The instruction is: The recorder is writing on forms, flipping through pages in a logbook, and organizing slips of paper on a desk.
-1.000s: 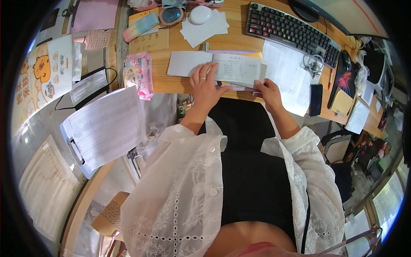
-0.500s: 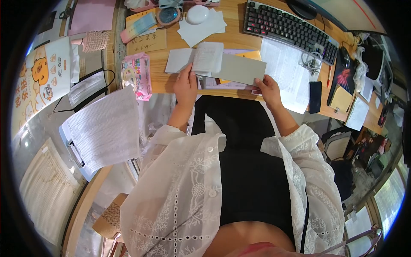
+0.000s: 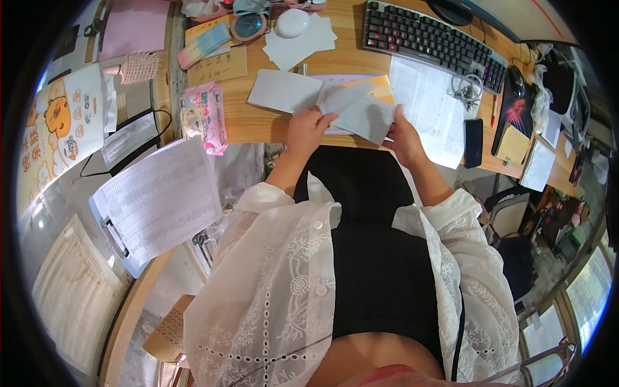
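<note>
An open receipt pad (image 3: 364, 119) with thin white pages lies across the desk's front edge. Its left half (image 3: 284, 91) shows a blank white side. Near the fold, my left hand (image 3: 305, 130) is closed, thumb against a lifted page (image 3: 345, 98). My right hand (image 3: 406, 138) grips the pad's right edge, thumb on top and fingers partly hidden below. Under the pad are a yellow-orange paper (image 3: 380, 84) and a pale purple sheet (image 3: 332, 78).
Beyond the pad are white papers with a white rounded object (image 3: 293, 23) on top, and a black keyboard (image 3: 432, 48). A pink wipes pack (image 3: 205, 118) stands left. Right are a printed sheet (image 3: 429, 103) and a phone (image 3: 473, 143). A clipboard (image 3: 158, 203) sits at lower left.
My left hand has moved right, toward the pad's middle. Pages it held upright now lie more to the left, and a white page covers the grey board on the right.
</note>
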{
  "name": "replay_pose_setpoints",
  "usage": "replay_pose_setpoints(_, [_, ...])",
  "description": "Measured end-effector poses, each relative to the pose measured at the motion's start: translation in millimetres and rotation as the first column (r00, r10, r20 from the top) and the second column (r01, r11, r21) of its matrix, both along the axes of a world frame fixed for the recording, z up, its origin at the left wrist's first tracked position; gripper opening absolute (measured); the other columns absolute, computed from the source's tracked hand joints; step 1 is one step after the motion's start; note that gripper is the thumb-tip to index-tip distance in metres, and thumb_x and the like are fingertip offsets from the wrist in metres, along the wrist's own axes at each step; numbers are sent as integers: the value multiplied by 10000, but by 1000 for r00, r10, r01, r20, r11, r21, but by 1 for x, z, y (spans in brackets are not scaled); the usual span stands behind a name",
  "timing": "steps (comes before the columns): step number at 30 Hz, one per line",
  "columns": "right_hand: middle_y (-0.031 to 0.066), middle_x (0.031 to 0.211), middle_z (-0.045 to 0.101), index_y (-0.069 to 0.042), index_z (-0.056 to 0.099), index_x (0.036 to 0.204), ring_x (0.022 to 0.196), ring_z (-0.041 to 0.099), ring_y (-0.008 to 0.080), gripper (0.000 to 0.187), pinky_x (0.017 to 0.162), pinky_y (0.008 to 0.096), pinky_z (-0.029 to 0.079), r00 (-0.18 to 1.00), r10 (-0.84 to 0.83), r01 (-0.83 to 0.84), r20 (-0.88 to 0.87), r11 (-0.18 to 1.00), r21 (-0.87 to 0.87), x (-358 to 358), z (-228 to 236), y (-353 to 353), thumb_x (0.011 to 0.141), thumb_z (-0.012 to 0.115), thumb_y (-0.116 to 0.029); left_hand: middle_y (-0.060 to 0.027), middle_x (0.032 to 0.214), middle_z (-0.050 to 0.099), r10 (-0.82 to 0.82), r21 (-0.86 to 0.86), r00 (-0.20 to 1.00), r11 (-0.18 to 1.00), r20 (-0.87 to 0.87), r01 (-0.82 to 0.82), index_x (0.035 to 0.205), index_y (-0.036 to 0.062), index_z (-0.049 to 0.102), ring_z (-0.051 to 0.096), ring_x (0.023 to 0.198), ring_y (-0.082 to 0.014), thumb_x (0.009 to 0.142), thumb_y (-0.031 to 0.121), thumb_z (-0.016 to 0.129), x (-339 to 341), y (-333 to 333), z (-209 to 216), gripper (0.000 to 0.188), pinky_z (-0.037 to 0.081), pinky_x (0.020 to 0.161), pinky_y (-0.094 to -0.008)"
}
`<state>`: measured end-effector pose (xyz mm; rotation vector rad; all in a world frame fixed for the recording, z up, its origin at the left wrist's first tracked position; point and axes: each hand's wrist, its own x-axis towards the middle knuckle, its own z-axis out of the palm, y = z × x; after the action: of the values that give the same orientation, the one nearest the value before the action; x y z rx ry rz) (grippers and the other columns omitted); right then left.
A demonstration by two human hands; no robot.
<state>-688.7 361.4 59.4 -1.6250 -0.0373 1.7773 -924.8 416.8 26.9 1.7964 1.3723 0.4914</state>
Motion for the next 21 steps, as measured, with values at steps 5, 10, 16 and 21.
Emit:
replay_pose_setpoints(5, [78, 997, 630, 6, 563, 1164, 858, 598, 160, 290, 750, 294, 497, 973, 96, -118, 212, 989, 94, 11, -26, -14, 938, 549, -174, -48, 837, 635, 666, -436, 512, 744, 542, -507, 932, 12, 611, 621, 772, -179, 886, 91, 622, -11, 11, 13, 93, 499, 685, -306])
replay_pose_setpoints(10, [36, 892, 635, 19, 597, 1073, 756, 575, 111, 197, 673, 256, 474, 949, 81, -133, 306, 979, 154, 20, -38, -6, 924, 560, -104, -73, 974, 619, 817, -688, 130, 549, 562, -474, 1051, 51, 539, 607, 898, -176, 894, 40, 584, -60, 20, 0, 164, 501, 773, -292])
replay_pose_setpoints(16, [18, 750, 604, 25, 612, 1038, 651, 518, 83, 191, 611, 245, 431, 863, 169, -297, 476, 932, 208, 30, -49, 5, 913, 574, -114, -118, 988, 630, 797, -569, 254, 577, 547, -586, 1098, 27, 536, 619, 897, -216, 889, 116, 616, -80, 20, -19, 241, 503, 750, -334])
replay_pose_setpoints(21, [15, 786, 612, 24, 609, 1058, 675, 528, 85, 203, 625, 243, 434, 872, 148, -257, 466, 950, 179, 28, -40, 10, 913, 575, -114, -196, 1199, 578, 523, 414, 772, 832, -361, -370, 1313, 45, 472, 472, 1199, -322, 781, 280, 723, -34, 26, -14, 633, 323, 1010, -486])
